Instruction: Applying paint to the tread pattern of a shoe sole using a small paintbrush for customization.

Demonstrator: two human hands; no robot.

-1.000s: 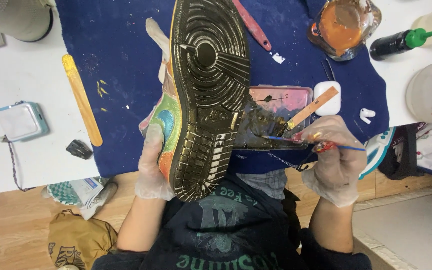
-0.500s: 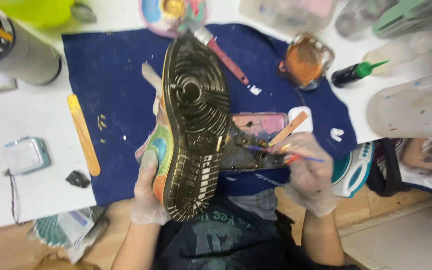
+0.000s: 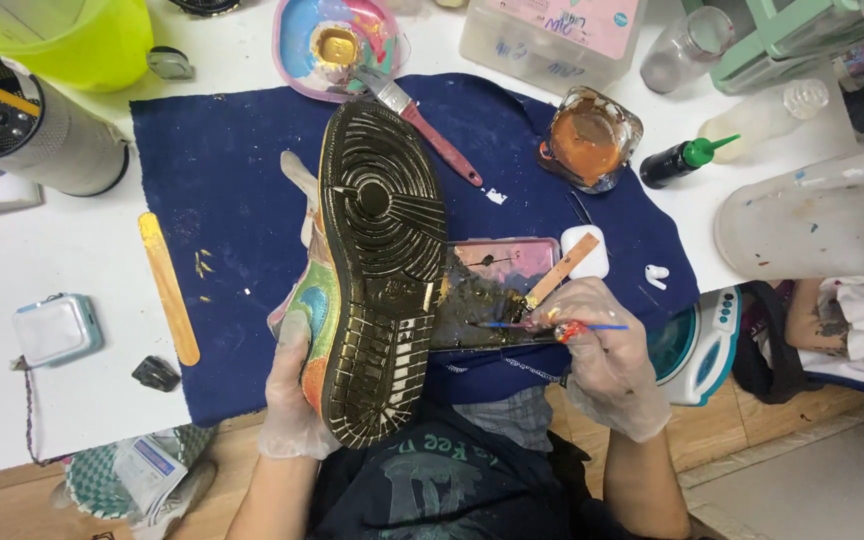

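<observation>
A sneaker (image 3: 377, 270) lies sole up over a dark blue cloth (image 3: 222, 200), its sole painted gold and its side rainbow coloured. My left hand (image 3: 292, 395), in a clear glove, grips the heel end from the left side. My right hand (image 3: 602, 355), also gloved, holds a thin blue-handled paintbrush (image 3: 542, 325) with its tip over a flat palette (image 3: 487, 295) smeared with dark and gold paint. A tan wooden stick (image 3: 560, 272) rests on that palette by my fingers.
A jar of orange paint (image 3: 592, 135), a green-tipped black bottle (image 3: 687, 160), a wide red-handled brush (image 3: 422, 120) and a pink paint dish (image 3: 337, 45) lie beyond. A wooden stick (image 3: 169, 290), grey cylinder (image 3: 37, 135), yellow-green tub (image 3: 72, 35) stand left. Another person's arm (image 3: 817, 315) shows right.
My view has tilted up, so the shoe and both hands sit lower in frame and more of the table's far side shows. The brush stays over the palette.
</observation>
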